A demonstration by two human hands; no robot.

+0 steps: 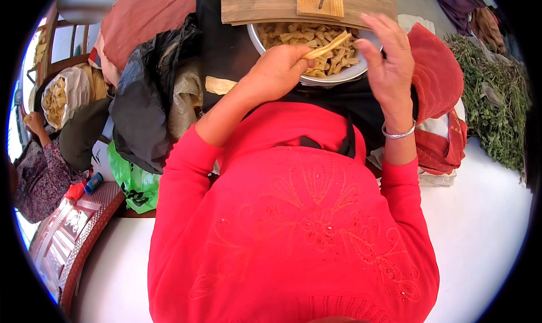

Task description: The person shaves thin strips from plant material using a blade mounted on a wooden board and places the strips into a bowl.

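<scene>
The person's left hand [276, 71] pinched a pale strip [328, 45] above a bowl [339, 79] of yellowish pieces [293, 38]. The right hand [388, 60], thumb and fingers wide apart, hovered by its right rim, near a board [259, 4].

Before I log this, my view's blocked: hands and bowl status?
Left hand gripping pale yellow strip. Right hand open near bowl. Short yellowish pieces inside. Wooden board hides bowl's far side.
</scene>
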